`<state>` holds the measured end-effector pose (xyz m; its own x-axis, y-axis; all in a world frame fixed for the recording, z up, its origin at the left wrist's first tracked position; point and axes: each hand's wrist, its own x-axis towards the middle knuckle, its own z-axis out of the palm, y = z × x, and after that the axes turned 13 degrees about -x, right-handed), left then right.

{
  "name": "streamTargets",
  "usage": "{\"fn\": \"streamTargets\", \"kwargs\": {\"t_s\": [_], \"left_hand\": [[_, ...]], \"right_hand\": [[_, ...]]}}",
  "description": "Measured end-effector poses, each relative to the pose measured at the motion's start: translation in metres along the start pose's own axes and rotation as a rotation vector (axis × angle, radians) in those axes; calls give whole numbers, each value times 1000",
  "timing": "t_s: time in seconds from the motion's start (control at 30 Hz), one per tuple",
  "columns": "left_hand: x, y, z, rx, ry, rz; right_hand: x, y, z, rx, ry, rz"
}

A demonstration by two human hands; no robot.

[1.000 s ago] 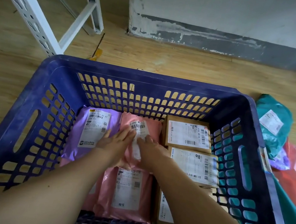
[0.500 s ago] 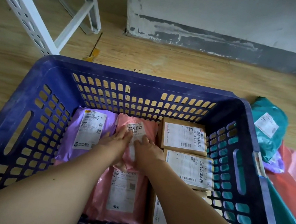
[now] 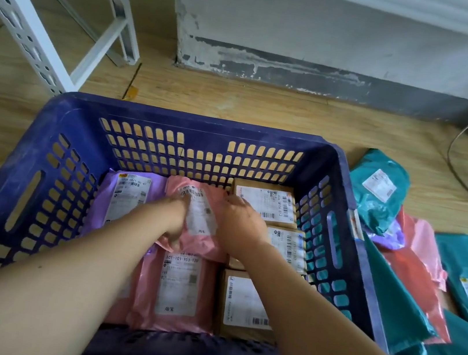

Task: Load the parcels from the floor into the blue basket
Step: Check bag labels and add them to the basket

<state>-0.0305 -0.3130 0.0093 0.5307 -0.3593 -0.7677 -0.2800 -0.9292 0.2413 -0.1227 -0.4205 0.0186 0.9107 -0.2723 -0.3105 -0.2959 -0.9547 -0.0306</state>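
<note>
Pink parcel [image 3: 202, 241], blue basket [image 3: 175, 115] 12 o'clock, is being pinched by L hand [image 3: 173, 220], R hand [image 3: 239, 223] grip unclear; risk: bag being torn by tugging.

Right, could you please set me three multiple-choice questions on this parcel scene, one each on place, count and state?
1. The teal plastic mailer bags lie: A inside the blue plastic basket; B on the wooden floor right of it; C in the person's hands.
2. Brown cardboard boxes showing in the basket: A one; B three; C five.
3. The left hand and right hand are: A on the far pink plastic mailer bag; B lifting a box; C outside the basket.
Answers: 1 B, they lie beyond the basket's right wall; 2 B, three sit along its right side; 3 A, both touch that bag.
</note>
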Motion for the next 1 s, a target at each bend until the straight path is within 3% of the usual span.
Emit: {"fn": "streamTargets", "kwargs": {"t_s": [0.17,0.33,0.7,1.0], "left_hand": [[-32,24,-7,154,194,208],[-62,46,-6,79,373,405],[-114,116,3,15,544,729],[-136,172,20,22,585,927]], "right_hand": [[-36,20,-28,106,85,92],[-66,36,-42,167,222,186],[-130,87,-64,269,461,396],[-168,138,-68,329,461,583]]}}
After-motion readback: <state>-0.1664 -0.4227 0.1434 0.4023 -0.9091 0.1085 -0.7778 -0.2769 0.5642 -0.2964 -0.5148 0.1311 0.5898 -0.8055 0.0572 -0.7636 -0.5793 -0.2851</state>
